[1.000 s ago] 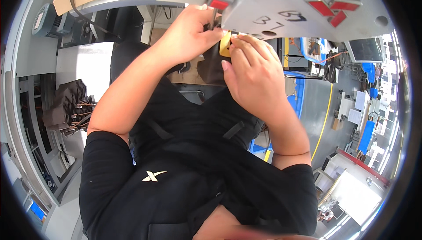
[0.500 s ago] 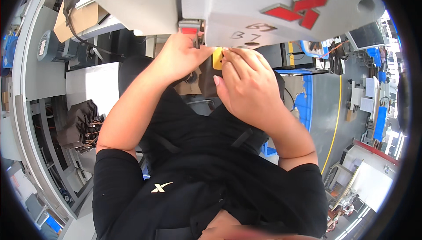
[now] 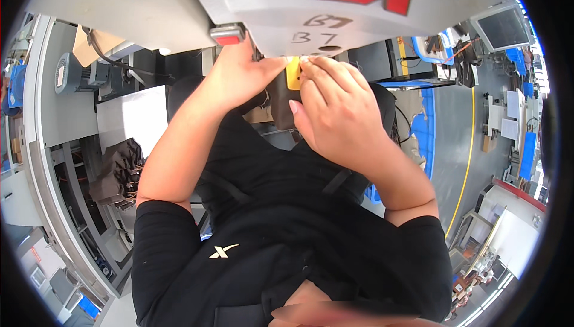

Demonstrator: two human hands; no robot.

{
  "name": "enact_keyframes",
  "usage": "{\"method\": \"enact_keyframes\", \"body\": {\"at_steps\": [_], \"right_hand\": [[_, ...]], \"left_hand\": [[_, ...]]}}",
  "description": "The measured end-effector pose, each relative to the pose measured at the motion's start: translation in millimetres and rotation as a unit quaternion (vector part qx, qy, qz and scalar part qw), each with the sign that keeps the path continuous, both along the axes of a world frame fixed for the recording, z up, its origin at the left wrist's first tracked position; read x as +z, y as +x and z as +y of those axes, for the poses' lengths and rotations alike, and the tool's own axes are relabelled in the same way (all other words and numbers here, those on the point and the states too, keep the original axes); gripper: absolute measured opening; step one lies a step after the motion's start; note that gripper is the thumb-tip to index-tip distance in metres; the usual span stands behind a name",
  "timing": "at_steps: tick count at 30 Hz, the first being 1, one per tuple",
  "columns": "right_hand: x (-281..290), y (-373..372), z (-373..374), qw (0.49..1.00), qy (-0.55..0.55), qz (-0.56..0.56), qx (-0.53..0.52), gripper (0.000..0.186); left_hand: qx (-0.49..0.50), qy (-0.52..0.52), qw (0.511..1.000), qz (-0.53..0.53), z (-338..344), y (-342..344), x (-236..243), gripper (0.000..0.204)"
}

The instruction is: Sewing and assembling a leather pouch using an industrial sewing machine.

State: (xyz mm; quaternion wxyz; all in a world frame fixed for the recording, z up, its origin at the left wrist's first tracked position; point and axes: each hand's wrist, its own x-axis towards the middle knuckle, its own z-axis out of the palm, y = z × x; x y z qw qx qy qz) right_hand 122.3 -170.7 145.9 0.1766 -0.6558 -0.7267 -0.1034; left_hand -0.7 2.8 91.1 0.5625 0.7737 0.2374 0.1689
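Note:
A large pale grey machine head (image 3: 275,7) with a raised red emblem fills the top of the view. Just under its lower edge, my left hand (image 3: 242,75) reaches in beside a small metal block with a red face (image 3: 228,35); its fingertips are mostly hidden by the machine. My right hand (image 3: 342,99) lies over the work from the other side, fingers side by side and bent, thumb held apart. Between the hands shows a yellow plate (image 3: 293,77), close to the right fingertips. A dark brown flat piece (image 3: 283,108) extends below it, partly under the right hand.
Left of me, a stack of dark brown pieces (image 3: 122,171) lies near a white board (image 3: 134,120). A grey motor (image 3: 70,73) stands behind them. To the right are a blue crate (image 3: 426,126), a monitor (image 3: 503,28) and a yellow floor line (image 3: 469,159).
The machine head appears lower and further left in the view, and the surroundings have shifted with it. Both hands stay at its lower edge, beside the yellow plate, in nearly the same pose.

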Motion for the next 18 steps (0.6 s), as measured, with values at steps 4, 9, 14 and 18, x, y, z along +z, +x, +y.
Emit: {"method": "enact_keyframes", "body": {"at_steps": [4,9,14,18], "right_hand": [[-0.7,-3.4,-0.5,1.0,0.003,0.006,-0.004,0.031],[-8.0,1.0,-1.7,0.998,0.032,0.052,-0.004,0.029],[-12.6,-2.8,-8.2,0.996,0.059,0.053,-0.04,0.027],[-12.9,1.4,-15.7,0.996,0.055,0.055,-0.054,0.024]], "left_hand": [[0.003,-0.032,0.999,0.002,2.3,-2.7,-4.8,0.041],[-0.001,-0.05,0.998,-0.049,-1.2,-1.0,-2.7,0.04],[-0.036,0.096,0.994,-0.05,14.9,1.3,-3.8,0.039],[-0.042,0.197,0.977,0.066,21.8,1.3,-7.4,0.04]]}}
